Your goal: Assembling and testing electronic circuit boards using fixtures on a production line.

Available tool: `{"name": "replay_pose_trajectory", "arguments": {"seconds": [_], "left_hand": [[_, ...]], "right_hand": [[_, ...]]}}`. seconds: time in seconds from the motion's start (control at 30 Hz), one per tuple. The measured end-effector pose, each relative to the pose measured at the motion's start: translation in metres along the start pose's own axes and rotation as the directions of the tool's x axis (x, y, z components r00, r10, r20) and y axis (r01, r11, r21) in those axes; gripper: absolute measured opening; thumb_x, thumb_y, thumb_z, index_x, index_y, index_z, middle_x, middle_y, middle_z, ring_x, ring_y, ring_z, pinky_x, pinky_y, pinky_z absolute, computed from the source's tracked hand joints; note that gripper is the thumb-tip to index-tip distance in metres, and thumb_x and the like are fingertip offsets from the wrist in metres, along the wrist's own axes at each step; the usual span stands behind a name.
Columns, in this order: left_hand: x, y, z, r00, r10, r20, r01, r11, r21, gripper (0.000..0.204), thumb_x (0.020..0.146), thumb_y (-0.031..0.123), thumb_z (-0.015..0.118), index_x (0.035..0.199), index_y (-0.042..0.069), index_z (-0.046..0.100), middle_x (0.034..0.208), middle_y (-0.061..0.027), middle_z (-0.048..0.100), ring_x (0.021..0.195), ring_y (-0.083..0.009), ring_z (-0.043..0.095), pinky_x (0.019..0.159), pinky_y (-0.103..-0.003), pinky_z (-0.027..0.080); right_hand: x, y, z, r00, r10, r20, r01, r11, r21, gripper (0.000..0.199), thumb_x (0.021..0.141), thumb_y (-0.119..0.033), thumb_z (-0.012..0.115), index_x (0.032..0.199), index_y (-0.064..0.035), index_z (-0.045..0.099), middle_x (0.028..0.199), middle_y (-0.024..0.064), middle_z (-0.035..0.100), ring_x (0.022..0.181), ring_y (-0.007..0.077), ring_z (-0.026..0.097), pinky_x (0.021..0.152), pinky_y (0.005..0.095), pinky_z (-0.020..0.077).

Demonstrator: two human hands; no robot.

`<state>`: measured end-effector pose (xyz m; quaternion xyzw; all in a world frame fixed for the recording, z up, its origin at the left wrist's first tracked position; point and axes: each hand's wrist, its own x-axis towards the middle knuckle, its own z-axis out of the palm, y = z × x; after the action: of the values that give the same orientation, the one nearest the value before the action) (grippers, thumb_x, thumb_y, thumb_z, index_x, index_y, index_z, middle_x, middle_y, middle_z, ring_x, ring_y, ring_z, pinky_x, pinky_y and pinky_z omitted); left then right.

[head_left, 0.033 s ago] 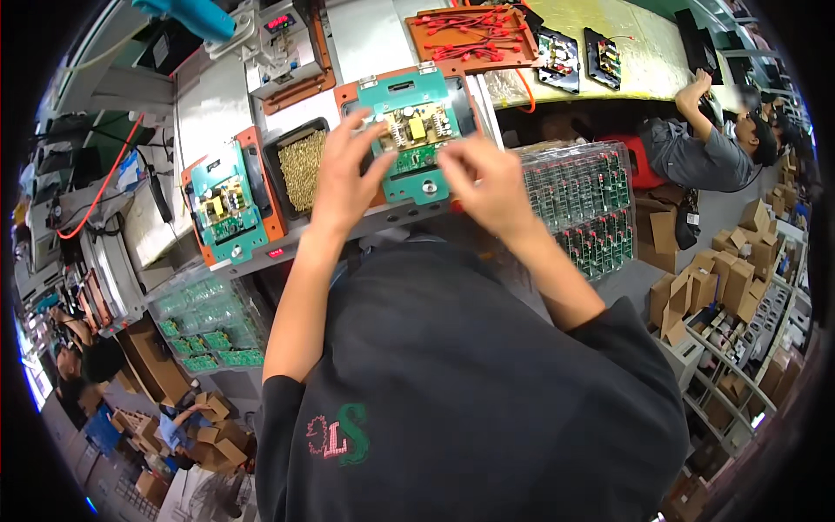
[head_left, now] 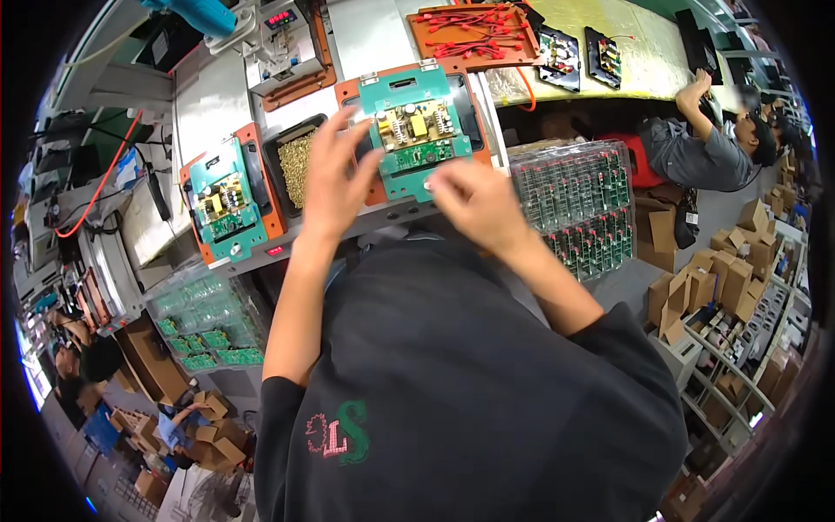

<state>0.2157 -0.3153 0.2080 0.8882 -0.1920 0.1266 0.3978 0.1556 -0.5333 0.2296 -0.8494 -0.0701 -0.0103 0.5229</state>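
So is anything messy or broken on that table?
Nothing looks broken or spilled. The circuit board sits squarely in its teal holder between the left hand and right hand. The red wires stay in their orange tray.

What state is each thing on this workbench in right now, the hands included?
Left hand: fingers spread, at the left edge of the circuit board.
Right hand: curled, touching the board's lower edge.
Circuit board: lying flat in the teal holder.
Second teal holder: loaded with a board, untouched.
Black tray: full of small brass-coloured parts.
Rack: packed with green boards.
Orange tray: holding red wires.
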Motion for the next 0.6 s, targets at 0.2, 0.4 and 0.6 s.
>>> {"name": "replay_pose_trajectory", "arguments": {"seconds": [0.2,0.4,0.6], "left_hand": [[-0.071,-0.038,-0.1,0.922,-0.213,-0.323,0.232,0.972,0.022,0.02,0.094,-0.001,0.066,0.113,0.0,0.071,0.125,-0.0131,0.065,0.109,-0.0207,0.064,0.084,-0.028,0.053],[-0.146,-0.099,-0.164,0.767,-0.335,-0.548,0.455,0.886,0.095,0.014,0.097,0.002,0.066,0.11,0.001,0.07,0.113,-0.0071,0.064,0.084,-0.0117,0.06,0.07,-0.026,0.048],[-0.15,-0.093,-0.16,0.945,-0.274,-0.178,0.314,0.913,0.26,0.026,0.087,0.008,0.073,0.112,0.003,0.067,0.098,-0.0133,0.065,0.086,-0.0285,0.06,0.076,-0.041,0.047]], "right_hand": [[-0.053,0.06,0.084,0.917,0.252,0.31,-0.121,0.914,-0.387,0.034,0.095,-0.029,0.062,0.076,-0.0022,0.072,0.073,0.0197,0.068,0.071,0.0398,0.068,0.067,0.0483,0.0547],[-0.057,0.076,0.129,0.887,0.435,0.157,-0.323,0.826,-0.461,0.043,0.099,-0.031,0.052,0.077,-0.0001,0.073,0.075,0.0226,0.07,0.075,0.0422,0.07,0.075,0.0509,0.0563],[-0.052,0.024,0.133,0.827,0.52,0.216,-0.439,0.836,-0.331,0.038,0.097,-0.028,0.06,0.079,0.0025,0.073,0.073,0.0227,0.069,0.073,0.0414,0.07,0.071,0.0474,0.0547]]}}
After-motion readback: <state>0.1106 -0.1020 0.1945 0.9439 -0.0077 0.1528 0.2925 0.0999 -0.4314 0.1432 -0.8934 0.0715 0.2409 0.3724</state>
